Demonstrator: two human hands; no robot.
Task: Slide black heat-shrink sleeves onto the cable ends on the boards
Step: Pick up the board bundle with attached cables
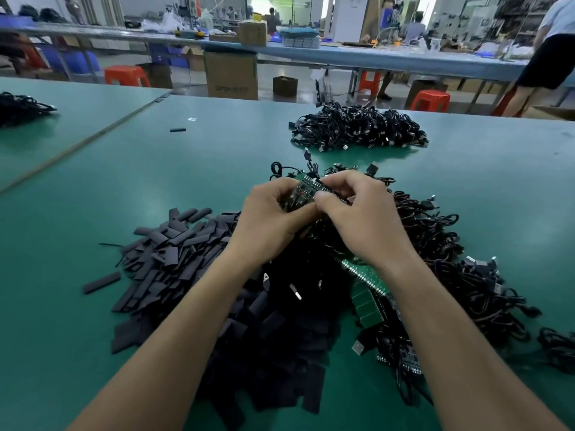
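Observation:
A small green circuit board [306, 186] with black cables is held up above the table between both hands. My left hand [270, 222] grips its left side from below. My right hand [361, 213] pinches the board's right part, thumb on the near edge. A large heap of flat black heat-shrink sleeves [193, 269] lies to the left and under my forearms. More green boards [367, 293] with black cables [441, 244] lie in a tangle on the right. Whether a sleeve is between my fingers is hidden.
A second pile of black cables [357, 127] lies farther back on the green table [155, 169]. One loose sleeve [178, 130] lies far left, another bundle [18, 107] on the neighbouring table. Cardboard boxes, red stools and people stand beyond.

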